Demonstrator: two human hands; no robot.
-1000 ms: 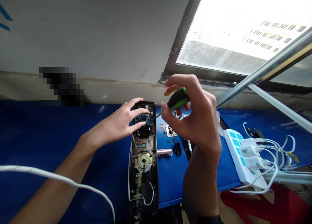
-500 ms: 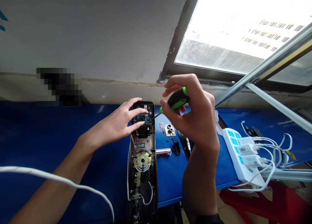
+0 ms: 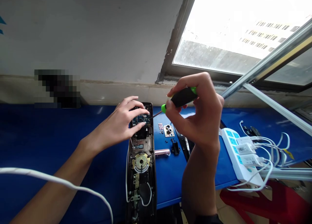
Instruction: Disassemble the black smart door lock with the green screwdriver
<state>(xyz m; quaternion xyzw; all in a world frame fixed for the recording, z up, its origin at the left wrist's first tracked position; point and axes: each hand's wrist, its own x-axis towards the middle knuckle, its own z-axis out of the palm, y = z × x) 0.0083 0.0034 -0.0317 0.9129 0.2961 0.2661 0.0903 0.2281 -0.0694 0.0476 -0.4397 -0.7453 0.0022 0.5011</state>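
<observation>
My right hand [image 3: 203,113] is wrapped round the black and green handle of a screwdriver [image 3: 182,97]. The screwdriver slants down to the left, and its tip is at the right edge of a dark circuit board [image 3: 139,120]; whether it sits in a screw is too small to tell. That board lies at the far end of a long, open black casing [image 3: 154,172], which looks like an electronic door lock. My left hand [image 3: 123,120] reaches over the casing's left side, fingers spread, with fingertips on the board. A round brass-coloured part [image 3: 141,162] shows mid-casing.
Right of the casing lie a square metal plate with a knob [image 3: 168,130], a black bracket [image 3: 175,147], a pinkish wrapped cylinder [image 3: 162,152] and tiny screws. A white power strip [image 3: 234,146] with plugged chargers stands farther right. A white cable [image 3: 60,181] crosses the left foreground.
My right hand has shifted slightly right, and the screwdriver leans flatter with more of its shaft showing. My left hand stays on the board with little change.
</observation>
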